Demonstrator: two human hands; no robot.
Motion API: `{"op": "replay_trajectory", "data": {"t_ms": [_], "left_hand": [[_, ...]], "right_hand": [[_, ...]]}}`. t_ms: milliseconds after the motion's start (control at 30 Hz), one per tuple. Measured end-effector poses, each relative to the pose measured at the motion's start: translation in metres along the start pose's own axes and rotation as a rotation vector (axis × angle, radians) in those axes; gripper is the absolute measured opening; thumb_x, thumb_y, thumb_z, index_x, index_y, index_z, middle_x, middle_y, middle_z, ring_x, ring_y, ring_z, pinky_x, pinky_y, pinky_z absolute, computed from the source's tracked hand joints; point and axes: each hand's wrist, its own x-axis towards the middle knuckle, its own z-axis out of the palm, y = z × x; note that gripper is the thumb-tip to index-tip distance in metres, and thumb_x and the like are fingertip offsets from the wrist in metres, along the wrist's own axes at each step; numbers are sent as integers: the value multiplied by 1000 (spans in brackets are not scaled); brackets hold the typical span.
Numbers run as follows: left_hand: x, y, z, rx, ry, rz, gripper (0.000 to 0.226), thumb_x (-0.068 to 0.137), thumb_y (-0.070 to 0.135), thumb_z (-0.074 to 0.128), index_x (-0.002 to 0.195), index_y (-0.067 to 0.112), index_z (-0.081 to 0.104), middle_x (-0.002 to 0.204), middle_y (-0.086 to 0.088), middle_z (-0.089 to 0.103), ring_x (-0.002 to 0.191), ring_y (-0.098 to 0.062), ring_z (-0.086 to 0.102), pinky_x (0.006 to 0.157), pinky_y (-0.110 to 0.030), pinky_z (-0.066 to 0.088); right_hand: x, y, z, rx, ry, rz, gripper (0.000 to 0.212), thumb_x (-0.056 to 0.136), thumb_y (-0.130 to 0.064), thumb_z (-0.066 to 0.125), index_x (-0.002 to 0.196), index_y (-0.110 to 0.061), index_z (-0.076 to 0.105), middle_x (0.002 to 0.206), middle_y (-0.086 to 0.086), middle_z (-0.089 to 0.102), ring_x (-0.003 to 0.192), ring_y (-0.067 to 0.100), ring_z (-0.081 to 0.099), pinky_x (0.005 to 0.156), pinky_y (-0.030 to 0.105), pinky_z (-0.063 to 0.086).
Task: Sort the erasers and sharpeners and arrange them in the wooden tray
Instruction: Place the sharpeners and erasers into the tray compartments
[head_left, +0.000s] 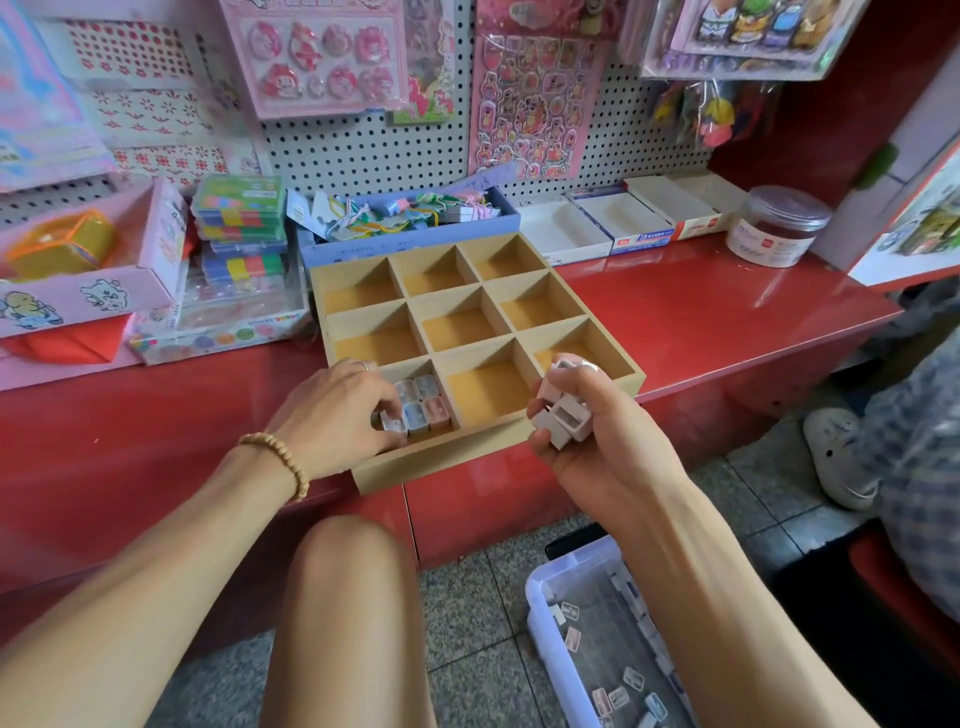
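**While one cell fills, eight stay bare: early in the sort**

As far as we can see, the wooden tray sits on the red counter, its near corner overhanging the counter's front edge. It has nine cells in a three-by-three grid. Only the near-left cell holds anything: a small cluster of sharpeners in pastel cases, packed side by side. The other eight cells show bare floor. We judge the task barely started; no erasers in the tray that we can tell.

Our left hand reaches into that near-left cell, fingers curled and pinching a sharpener at the cluster's near-left edge. Our right hand hovers just over the tray's near-right corner, fingers wrapped round a handful of pale sharpeners, several at once.

Supply left: the clear plastic bin on the floor below our right forearm holds many more loose pieces, too small to tell sharpener from eraser.

Room: cell walls are tall and the filled cell is tight, so the left fingers have little slack. The middle and right cells are open from above. To the tray's right the counter is bare red surface; to its left and behind, a blue box of clips and stacked stationery crowd close. The overhanging corner looks like a tip risk if pressed hard.
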Motion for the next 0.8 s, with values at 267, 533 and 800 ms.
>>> {"op": "replay_trajectory", "data": {"t_ms": [267, 533, 800], "left_hand": [[11, 17, -11, -694, 296, 65, 24, 86, 21, 72, 109, 23, 70, 94, 7, 63, 80, -3, 62, 71, -10, 46], [33, 37, -36, -749, 227, 165, 40, 76, 21, 81, 98, 52, 66, 98, 11, 56, 82, -7, 58, 76, -18, 47], [41, 37, -35, -649, 248, 173, 27, 72, 22, 79, 94, 35, 71, 90, 14, 60, 83, -2, 59, 75, -16, 44]], "right_hand": [[39, -4, 34, -38, -104, 22, 11, 92, -7, 58, 92, -18, 59, 79, 5, 57, 64, 14, 56, 47, 22, 44], [55, -5, 35, -166, -286, 73, 13, 96, -14, 53, 100, -14, 65, 78, 0, 63, 63, 9, 58, 46, 20, 43], [66, -3, 31, -182, -320, 104, 31, 95, -19, 55, 122, -5, 62, 103, 10, 61, 72, 12, 56, 48, 21, 44]]}}
